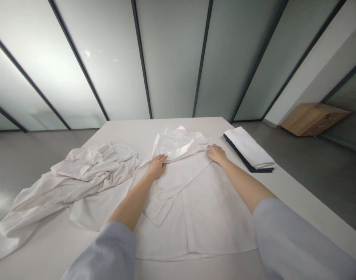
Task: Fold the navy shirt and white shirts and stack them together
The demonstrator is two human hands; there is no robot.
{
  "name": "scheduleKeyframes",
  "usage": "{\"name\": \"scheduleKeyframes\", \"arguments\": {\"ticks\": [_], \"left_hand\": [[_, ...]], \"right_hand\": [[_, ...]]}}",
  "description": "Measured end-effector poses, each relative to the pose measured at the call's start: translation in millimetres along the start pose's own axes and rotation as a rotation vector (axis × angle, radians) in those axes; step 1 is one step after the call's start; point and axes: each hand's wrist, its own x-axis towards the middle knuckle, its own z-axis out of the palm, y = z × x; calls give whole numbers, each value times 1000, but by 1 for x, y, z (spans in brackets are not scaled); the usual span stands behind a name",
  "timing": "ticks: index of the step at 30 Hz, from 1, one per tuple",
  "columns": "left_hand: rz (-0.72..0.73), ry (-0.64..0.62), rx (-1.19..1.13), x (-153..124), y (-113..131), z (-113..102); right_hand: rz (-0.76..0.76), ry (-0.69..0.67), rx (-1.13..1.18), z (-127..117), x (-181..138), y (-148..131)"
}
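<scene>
A white shirt [201,210] lies spread on the table in front of me, its hem towards me and its collar [179,131] at the far end. One sleeve is laid slantwise across the body, with its cuff end at the lower left. My left hand [157,167] is on the shirt's left edge, fingers curled onto the cloth. At the opposite edge, my right hand [216,153] has its fingers bent over the fabric. A raised crease runs between both hands. The thumbs and the cloth under the fingers are partly hidden.
A crumpled heap of white cloth [93,171] lies on the left, trailing towards the near left corner. On the right, a folded white garment [249,147] rests on a dark folded one [239,155]. The white table [300,206] faces frosted glass panels. A wooden cabinet [309,118] stands beyond.
</scene>
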Motion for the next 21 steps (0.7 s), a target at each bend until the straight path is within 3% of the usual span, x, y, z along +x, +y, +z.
{"name": "scheduleKeyframes", "arguments": {"ticks": [7, 12, 14, 17, 19, 21], "left_hand": [[-19, -18, 32, 0, 1, 2], [-36, 1, 56, 0, 0, 2], [-70, 14, 86, 0, 1, 2], [-122, 13, 149, 1, 1, 1], [-131, -4, 177, 2, 1, -2], [-118, -25, 198, 3, 0, -7]], "right_hand": [[-145, 171, -40, -12, 0, -3], [-307, 280, 15, -43, -36, 11], [-391, 196, 52, -52, -63, 19], [-500, -129, 181, -60, -105, 26], [-473, -334, 313, -62, -122, 27], [-377, -373, 406, -62, -125, 27]]}}
